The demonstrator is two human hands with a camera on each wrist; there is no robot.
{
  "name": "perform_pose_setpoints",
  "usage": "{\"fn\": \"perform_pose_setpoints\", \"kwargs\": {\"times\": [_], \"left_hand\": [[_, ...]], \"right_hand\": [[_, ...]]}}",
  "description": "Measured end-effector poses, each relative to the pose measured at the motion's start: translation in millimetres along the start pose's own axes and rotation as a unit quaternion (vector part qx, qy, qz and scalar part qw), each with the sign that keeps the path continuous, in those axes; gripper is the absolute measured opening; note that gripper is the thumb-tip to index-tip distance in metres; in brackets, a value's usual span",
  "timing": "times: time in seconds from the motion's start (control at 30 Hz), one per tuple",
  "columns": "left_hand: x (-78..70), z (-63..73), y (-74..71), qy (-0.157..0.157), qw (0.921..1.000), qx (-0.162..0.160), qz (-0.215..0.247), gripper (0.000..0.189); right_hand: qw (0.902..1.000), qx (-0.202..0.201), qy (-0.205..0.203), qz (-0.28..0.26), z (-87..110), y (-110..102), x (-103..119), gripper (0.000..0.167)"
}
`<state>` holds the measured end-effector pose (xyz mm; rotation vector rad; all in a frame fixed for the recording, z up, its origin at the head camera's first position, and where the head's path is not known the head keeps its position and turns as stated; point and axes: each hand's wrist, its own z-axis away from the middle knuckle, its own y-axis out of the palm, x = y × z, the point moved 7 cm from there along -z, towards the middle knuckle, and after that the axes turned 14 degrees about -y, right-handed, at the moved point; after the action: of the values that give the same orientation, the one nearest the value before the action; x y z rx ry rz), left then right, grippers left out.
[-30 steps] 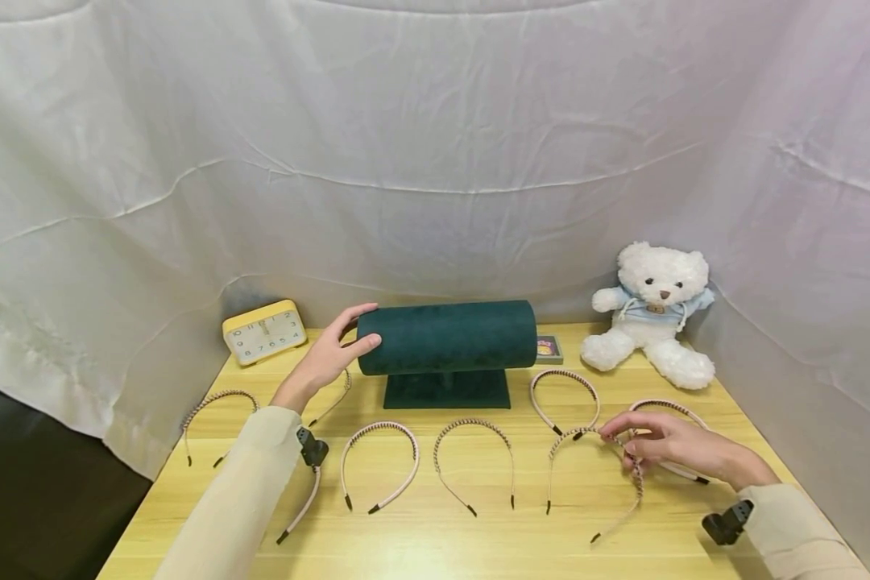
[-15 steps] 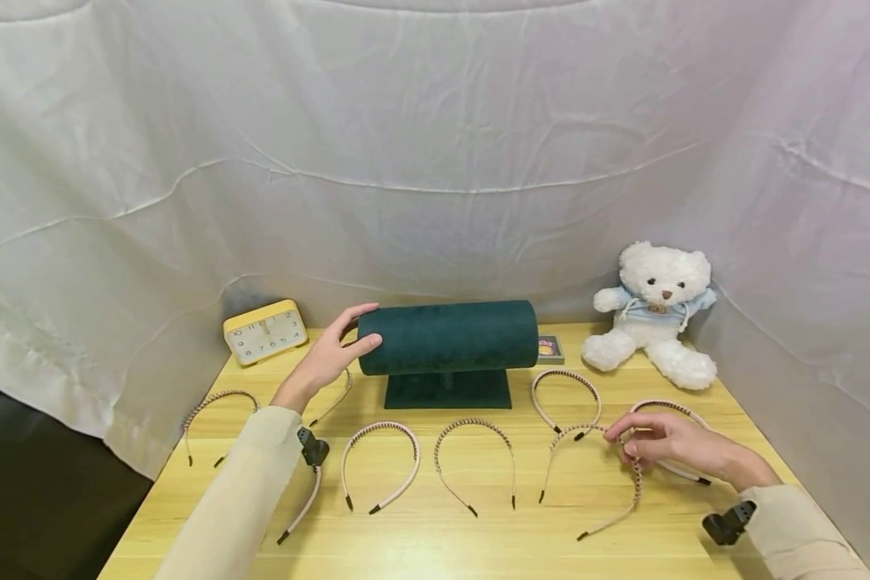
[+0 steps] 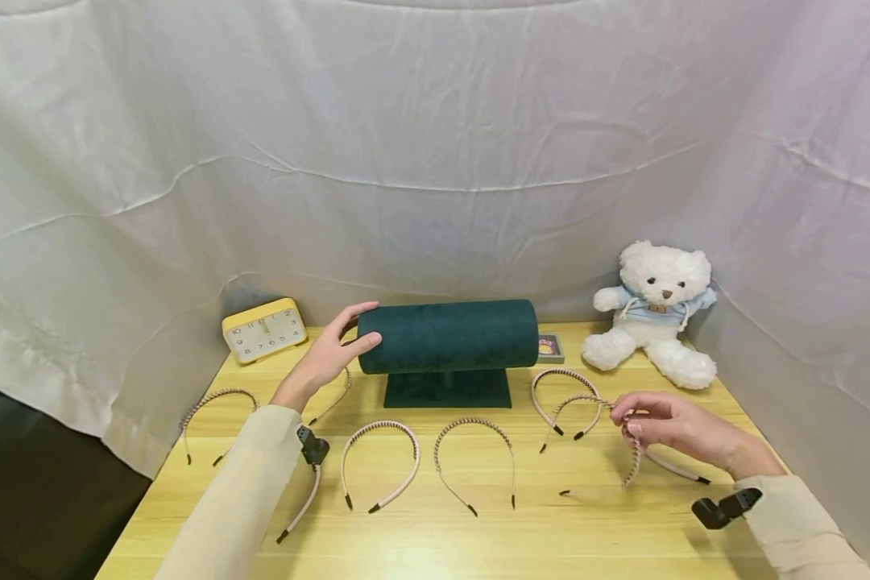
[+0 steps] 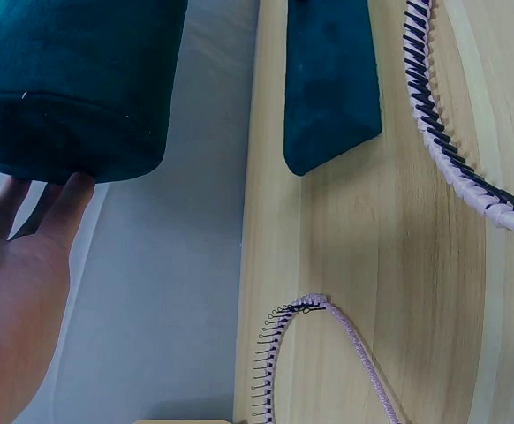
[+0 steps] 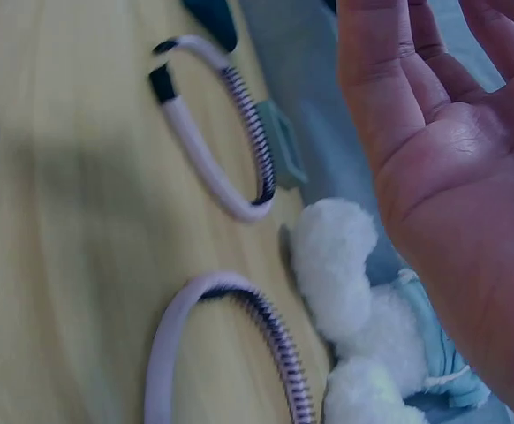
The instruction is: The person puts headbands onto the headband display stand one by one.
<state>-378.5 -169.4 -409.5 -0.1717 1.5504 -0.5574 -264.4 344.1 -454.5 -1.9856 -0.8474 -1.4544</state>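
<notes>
My left hand (image 3: pixel 322 361) holds the left end of a dark green velvet roll (image 3: pixel 453 334), a headband display stand on a flat green base (image 3: pixel 445 388). The left wrist view shows fingers (image 4: pixel 67 208) against the roll's end. Over the right side of the table my right hand (image 3: pixel 689 431) pinches a thin pink-and-dark wrapped headband (image 3: pixel 632 463) between thumb and fingers. Its arch spreads left, its dark tips pointing leftward. In the right wrist view the palm (image 5: pixel 469 177) shows, with the held headband outside that view. Two headbands lie near it, one pale pink headband (image 3: pixel 589 387) behind its arch.
Several more headbands lie on the wooden table, among them a front-middle headband (image 3: pixel 474 421) and a left-middle headband (image 3: pixel 380 427). A yellow clock (image 3: pixel 264 330) stands back left. A white teddy bear (image 3: pixel 663 298) sits back right, near a small grey box (image 3: pixel 550 349). Grey cloth surrounds the table.
My right hand has lifted and turned the headband, its tips swinging up and left, farther from the table's front edge. The left hand stays on the roll.
</notes>
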Motion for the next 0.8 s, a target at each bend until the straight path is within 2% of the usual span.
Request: {"fn": "perform_pose_setpoints", "kwargs": {"times": [0.13,0.27,0.5,0.63,0.8], "left_hand": [[0.5,-0.4,0.7,-0.001,1.0000,0.001,-0.001,0.063],[1.8,-0.7,0.8,-0.001,1.0000,0.003,0.000,0.062],[4.8,-1.3,-0.7,-0.007,1.0000,0.000,0.003,0.063],[4.7,-2.1,-0.2,-0.006,1.0000,0.002,0.005,0.063],[4.8,-3.4,-0.7,-0.005,1.0000,0.002,0.008,0.064]], "right_hand": [[0.9988,-0.023,-0.036,0.023,-6.0,0,13,0.047],[0.9943,-0.060,-0.074,0.048,-14.8,-2,26,0.046],[0.9830,-0.123,-0.134,0.028,-37.0,-7,43,0.045],[0.9766,-0.155,-0.146,0.032,-46.6,-13,48,0.043],[0.9735,-0.171,-0.149,0.030,-57.8,-16,52,0.043]]}}
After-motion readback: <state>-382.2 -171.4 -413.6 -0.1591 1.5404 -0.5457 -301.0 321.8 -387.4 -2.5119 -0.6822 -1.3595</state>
